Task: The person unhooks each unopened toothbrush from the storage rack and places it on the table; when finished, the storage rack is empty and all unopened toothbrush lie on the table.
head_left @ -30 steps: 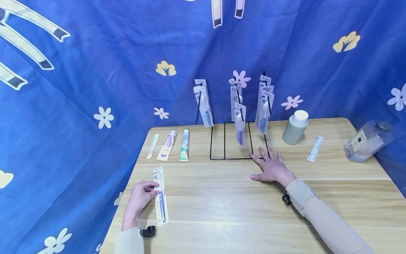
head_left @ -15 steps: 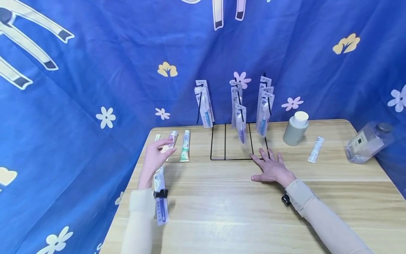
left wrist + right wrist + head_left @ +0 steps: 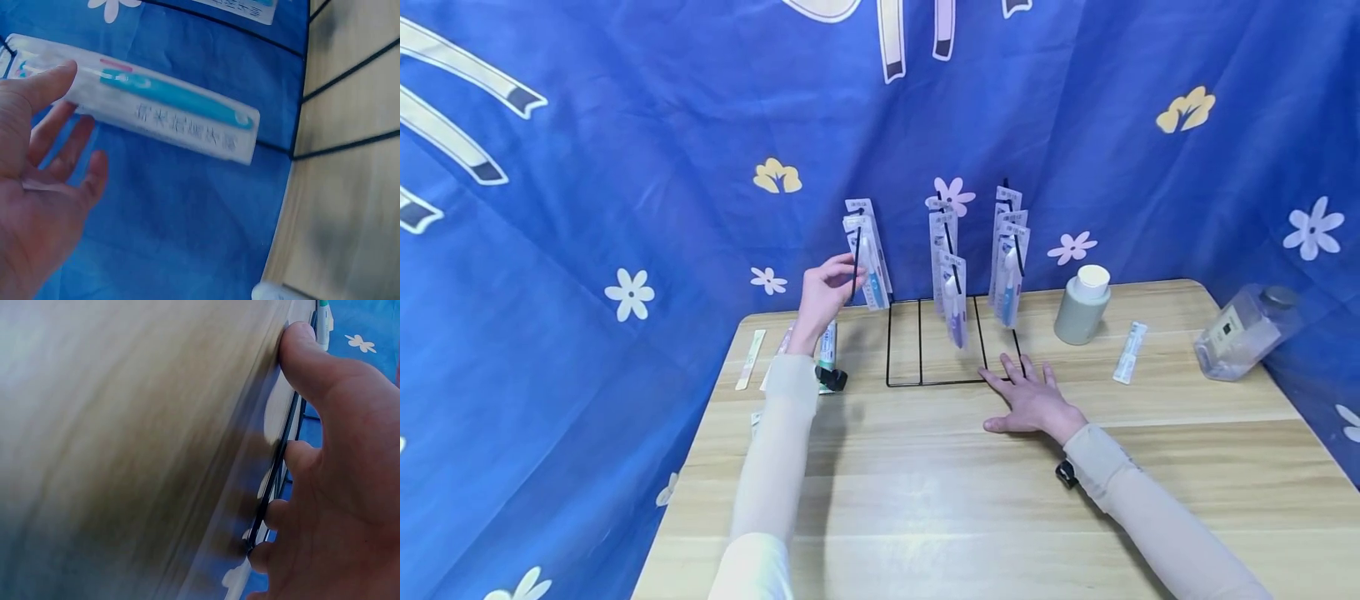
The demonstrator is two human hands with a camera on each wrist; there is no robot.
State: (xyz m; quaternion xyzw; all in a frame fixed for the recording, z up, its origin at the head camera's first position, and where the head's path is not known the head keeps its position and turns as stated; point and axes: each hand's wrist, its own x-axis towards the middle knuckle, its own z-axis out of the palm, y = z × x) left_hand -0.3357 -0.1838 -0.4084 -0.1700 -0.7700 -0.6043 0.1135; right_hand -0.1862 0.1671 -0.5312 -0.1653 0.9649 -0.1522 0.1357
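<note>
The left hand (image 3: 823, 292) is raised at the left hook of the wire rack (image 3: 917, 342), near the far edge of the table (image 3: 925, 500). One second ago it lay at the near-left part of the table beside a packaged purple toothbrush (image 3: 756, 423); that pack now lies behind the left sleeve, only its end showing. The hand has since crossed above the toothpaste tubes (image 3: 827, 346) to the rack.

Left hand state: in the left wrist view the thumb (image 3: 37, 87) lies along the front of the hanging toothbrush pack (image 3: 169, 112), and the other fingers are loosely spread behind it. Whether they clamp the pack cannot be told. The pack hangs on the left hook (image 3: 867, 258), above the table's far-left area.

Right hand (image 3: 1033, 400) state: flat, fingers straight and spread, pressing on the table with fingertips (image 3: 259, 537) at the rack's front base wire. Its position is unchanged.

Assessment: the work has shifted from the purple pack on the table to the blue pack on the rack, which the right hand probably steadies.

A grey bottle (image 3: 1081, 307) and a clear bottle (image 3: 1240, 333) stand toward the far-right corner.
</note>
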